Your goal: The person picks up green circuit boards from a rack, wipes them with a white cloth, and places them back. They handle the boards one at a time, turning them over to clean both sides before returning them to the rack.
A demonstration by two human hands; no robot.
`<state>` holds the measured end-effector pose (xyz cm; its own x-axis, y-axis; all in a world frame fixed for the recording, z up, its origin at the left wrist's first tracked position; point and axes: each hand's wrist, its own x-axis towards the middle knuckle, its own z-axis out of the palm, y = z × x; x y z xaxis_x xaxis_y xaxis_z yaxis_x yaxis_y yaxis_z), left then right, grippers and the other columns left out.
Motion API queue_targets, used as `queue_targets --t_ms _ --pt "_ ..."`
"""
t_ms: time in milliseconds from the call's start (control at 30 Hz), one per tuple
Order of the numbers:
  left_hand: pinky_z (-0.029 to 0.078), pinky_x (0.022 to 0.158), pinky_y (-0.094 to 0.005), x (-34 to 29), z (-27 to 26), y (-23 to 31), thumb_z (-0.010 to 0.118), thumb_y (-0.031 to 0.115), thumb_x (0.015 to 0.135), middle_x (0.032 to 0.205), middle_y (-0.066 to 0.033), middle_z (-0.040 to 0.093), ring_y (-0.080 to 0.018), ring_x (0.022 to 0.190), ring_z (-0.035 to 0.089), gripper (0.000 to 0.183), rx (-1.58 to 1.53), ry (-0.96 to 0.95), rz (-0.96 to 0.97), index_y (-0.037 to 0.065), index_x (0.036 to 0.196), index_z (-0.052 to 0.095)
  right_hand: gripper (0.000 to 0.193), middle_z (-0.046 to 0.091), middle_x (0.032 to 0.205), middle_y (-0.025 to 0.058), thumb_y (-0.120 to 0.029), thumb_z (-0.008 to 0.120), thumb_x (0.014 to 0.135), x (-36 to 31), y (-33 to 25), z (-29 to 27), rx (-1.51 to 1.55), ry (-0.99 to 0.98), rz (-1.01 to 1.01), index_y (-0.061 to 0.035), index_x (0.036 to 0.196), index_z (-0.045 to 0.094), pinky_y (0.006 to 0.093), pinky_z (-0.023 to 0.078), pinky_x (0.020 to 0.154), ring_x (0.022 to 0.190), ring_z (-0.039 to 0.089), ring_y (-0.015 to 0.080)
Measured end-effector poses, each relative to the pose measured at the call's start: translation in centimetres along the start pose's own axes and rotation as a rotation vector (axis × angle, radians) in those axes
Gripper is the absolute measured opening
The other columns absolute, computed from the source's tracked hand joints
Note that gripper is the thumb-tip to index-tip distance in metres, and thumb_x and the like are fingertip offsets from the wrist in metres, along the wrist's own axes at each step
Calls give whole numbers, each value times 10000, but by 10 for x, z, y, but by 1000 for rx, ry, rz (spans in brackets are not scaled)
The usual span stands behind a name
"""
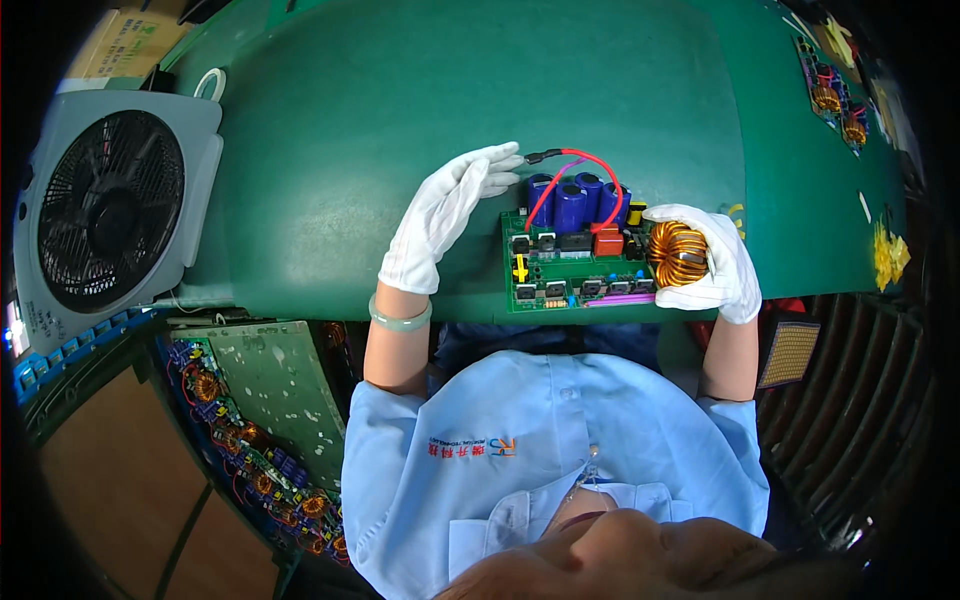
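Note:
A green circuit board (575,268) lies near the front edge of the table, with blue cylindrical capacitors (570,208) along its far side. At its right end sits a copper-wound toroid coil (678,253). My white-gloved right hand (730,265) curls around that coil, thumb and fingers on opposite sides. A red wire (600,165) loops up from the board and ends in a black sleeved tip (542,156). Close to this tip are the fingertips of my left hand (450,210), also gloved in white. Its fingers are stretched out; whether they touch the tip I cannot tell.
A grey box fan (112,210) stands at the left of the green table (400,80). Similar coil boards (835,95) lie at the far right, near yellow scraps (888,255). Below the table at left, a blue bin holds several more boards (260,450).

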<state>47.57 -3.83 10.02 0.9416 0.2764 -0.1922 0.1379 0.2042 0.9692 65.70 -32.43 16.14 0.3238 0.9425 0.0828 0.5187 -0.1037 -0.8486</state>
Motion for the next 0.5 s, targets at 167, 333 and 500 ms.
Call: queue_targets --t_ms 167,333,500 --pt "431 1108 -399 -24 6 5 596 428 1005 1401 -218 553 -303 1279 563 665 59 129 79 -51 1442 449 757 720 1061 147 -377 930 609 1 0 1 -11 10 -22 -6 1199 633 335 541 807 870 715 285" --pt "316 1180 -490 -34 17 20 788 810 519 1518 -293 396 -415 1441 370 1410 463 -95 313 -24 1538 285 755 721 1021 143 -370 932 602 0 2 0 -2 17 -1 -8 1195 636 337 537 789 841 708 285" --pt "297 1187 -504 -34 33 33 809 787 515 1543 -345 298 -475 1467 275 1453 833 -185 275 -43 1547 213 755 722 970 146 -355 935 592 1 -1 -2 0 -17 34 -7 1192 638 335 535 776 815 706 287"
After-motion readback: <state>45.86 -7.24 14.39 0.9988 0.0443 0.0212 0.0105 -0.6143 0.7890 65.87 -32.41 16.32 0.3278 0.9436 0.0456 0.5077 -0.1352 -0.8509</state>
